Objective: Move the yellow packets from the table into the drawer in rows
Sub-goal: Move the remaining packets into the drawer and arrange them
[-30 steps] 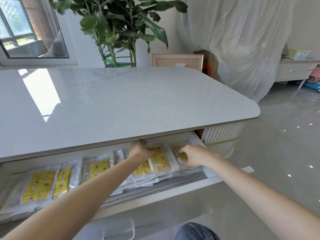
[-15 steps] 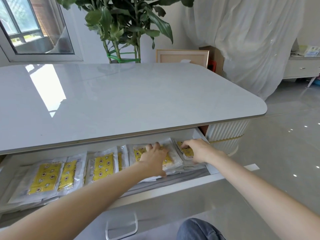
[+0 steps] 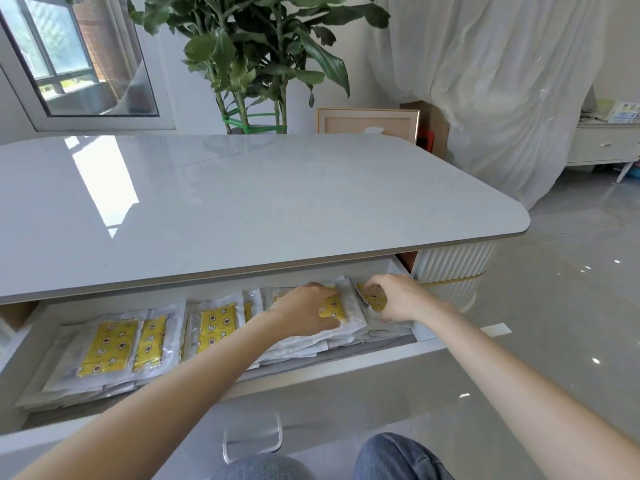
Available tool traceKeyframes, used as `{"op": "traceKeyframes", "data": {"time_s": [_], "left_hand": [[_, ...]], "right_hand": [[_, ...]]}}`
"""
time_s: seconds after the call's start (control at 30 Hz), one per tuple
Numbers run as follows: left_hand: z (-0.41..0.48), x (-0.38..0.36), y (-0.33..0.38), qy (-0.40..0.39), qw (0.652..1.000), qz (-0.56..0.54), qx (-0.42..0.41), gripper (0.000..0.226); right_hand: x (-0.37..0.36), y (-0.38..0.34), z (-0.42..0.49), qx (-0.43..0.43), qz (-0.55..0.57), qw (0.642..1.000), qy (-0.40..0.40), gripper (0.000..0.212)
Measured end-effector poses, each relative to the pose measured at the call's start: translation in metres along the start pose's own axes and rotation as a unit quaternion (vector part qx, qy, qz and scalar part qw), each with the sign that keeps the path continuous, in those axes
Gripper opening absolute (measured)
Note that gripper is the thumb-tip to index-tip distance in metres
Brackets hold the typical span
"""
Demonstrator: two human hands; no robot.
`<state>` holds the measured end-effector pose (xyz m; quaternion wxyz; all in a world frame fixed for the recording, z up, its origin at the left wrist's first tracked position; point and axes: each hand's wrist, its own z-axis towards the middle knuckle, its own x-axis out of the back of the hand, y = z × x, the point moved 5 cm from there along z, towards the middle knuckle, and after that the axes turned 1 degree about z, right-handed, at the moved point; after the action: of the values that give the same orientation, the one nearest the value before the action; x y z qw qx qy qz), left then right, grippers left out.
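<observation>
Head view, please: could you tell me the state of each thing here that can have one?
Drawer, pulled open.
Tabletop, no packets on it.
Yellow packets, lying flat in the drawer, in overlapping stacks side by side.
Left hand, pressing flat on a packet stack.
Right hand, fingers curled, pinching the rightmost packet.

The worktop (image 3: pixel 242 202) overhangs the back of the open drawer (image 3: pixel 329 403), leaving a low gap there, while packet stacks (image 3: pixel 114 344) fill its floor save a bare grey strip (image 3: pixel 363 352) along the front.
</observation>
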<state>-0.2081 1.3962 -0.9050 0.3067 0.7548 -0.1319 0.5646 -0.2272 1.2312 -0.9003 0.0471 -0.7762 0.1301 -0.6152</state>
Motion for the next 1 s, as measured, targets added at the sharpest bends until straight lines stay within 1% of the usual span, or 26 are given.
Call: {"op": "traceKeyframes", "data": {"time_s": [0.13, 0.23, 0.37, 0.47, 0.53, 0.63, 0.7, 0.77, 0.87, 1.0], "left_hand": [[-0.046, 0.018, 0.0, 0.047, 0.999, 0.005, 0.018, 0.049], [-0.088, 0.032, -0.007, 0.12, 0.992, -0.01, 0.047, 0.039], [-0.142, 0.048, -0.021, 0.229, 0.97, 0.009, 0.083, 0.035], [-0.176, 0.047, -0.036, 0.3, 0.948, 0.036, 0.1, 0.036], [-0.194, 0.039, -0.046, 0.323, 0.94, 0.067, 0.092, 0.042], [-0.209, 0.03, -0.062, 0.295, 0.95, 0.104, 0.026, 0.053], [-0.213, 0.026, -0.067, 0.263, 0.951, 0.159, -0.033, 0.054], [-0.212, 0.026, -0.07, 0.258, 0.941, 0.21, -0.068, 0.061], [-0.204, 0.029, -0.073, 0.272, 0.929, 0.242, -0.068, 0.076], [-0.186, 0.04, -0.085, 0.292, 0.921, 0.256, -0.019, 0.091]], "right_hand": [[0.014, -0.022, -0.032, 0.017, 0.069, 0.996, 0.045, 0.041], [0.02, -0.049, -0.065, 0.058, 0.102, 0.987, 0.107, 0.029], [0.013, -0.084, -0.101, 0.115, 0.148, 0.961, 0.205, 0.023], [-0.007, -0.098, -0.112, 0.155, 0.176, 0.939, 0.25, 0.021], [-0.017, -0.103, -0.117, 0.186, 0.144, 0.928, 0.291, 0.027], [-0.026, -0.11, -0.123, 0.259, 0.047, 0.895, 0.359, 0.039], [-0.027, -0.109, -0.122, 0.293, 0.012, 0.878, 0.378, 0.049], [-0.026, -0.107, -0.118, 0.314, -0.018, 0.869, 0.381, 0.058], [-0.027, -0.105, -0.105, 0.331, -0.068, 0.866, 0.37, 0.074], [-0.021, -0.108, -0.08, 0.3, -0.093, 0.883, 0.35, 0.094]]}}
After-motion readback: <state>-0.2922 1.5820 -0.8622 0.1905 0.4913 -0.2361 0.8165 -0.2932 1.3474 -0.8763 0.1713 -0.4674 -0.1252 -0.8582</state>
